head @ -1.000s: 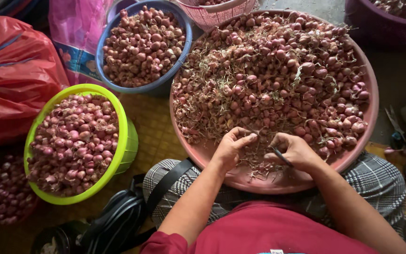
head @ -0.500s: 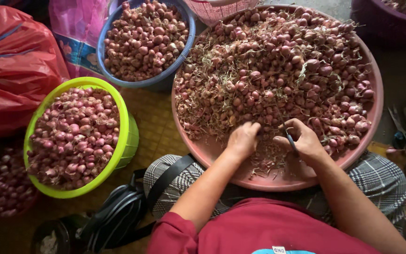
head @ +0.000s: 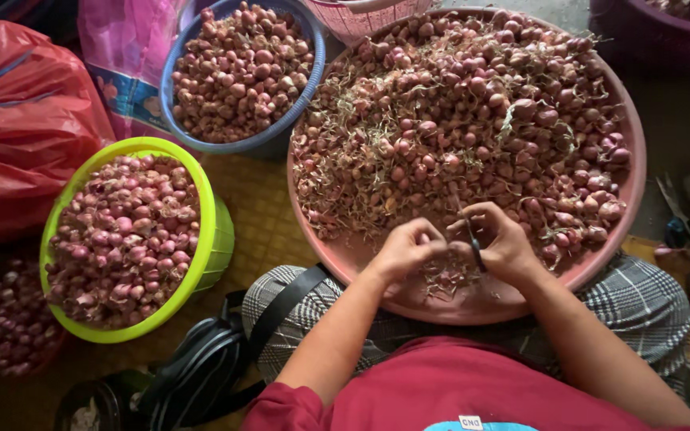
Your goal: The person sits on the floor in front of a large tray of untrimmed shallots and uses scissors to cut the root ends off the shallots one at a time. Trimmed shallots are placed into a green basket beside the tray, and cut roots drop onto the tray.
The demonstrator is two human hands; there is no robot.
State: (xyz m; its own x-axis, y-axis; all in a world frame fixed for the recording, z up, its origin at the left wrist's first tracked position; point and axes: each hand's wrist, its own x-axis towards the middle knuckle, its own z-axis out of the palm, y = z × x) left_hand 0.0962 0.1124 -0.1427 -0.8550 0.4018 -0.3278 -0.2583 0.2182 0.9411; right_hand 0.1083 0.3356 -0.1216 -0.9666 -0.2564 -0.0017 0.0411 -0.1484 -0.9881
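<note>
Both hands meet over near rim of pink basin (head: pixel 600 267) heaped with shallots (head: pixel 473 120): left hand (head: pixel 405 251) fingers pinched on one small shallot (head: pixel 422 238), right hand (head: pixel 501 239) fingers closed around dark-handled blade (head: pixel 473 243), lime-green tub (head: pixel 216 231) and blue tub (head: pixel 313 72) of bulbs to the left.

A wide round basin (head: pixel 628 199) rests on the person's lap, heaped with shallots (head: pixel 473 120). Over its near rim, the left hand (head: pixel 405 251) and right hand (head: pixel 505 239) meet, a thin tool, perhaps a small knife (head: pixel 473 247), in the right. Left of the basin stands a bucket (head: pixel 213 231); a smaller tub (head: pixel 313 72) sits behind that bucket, both filled. A bag (head: pixel 193 375) lies left of the near rim.
</note>
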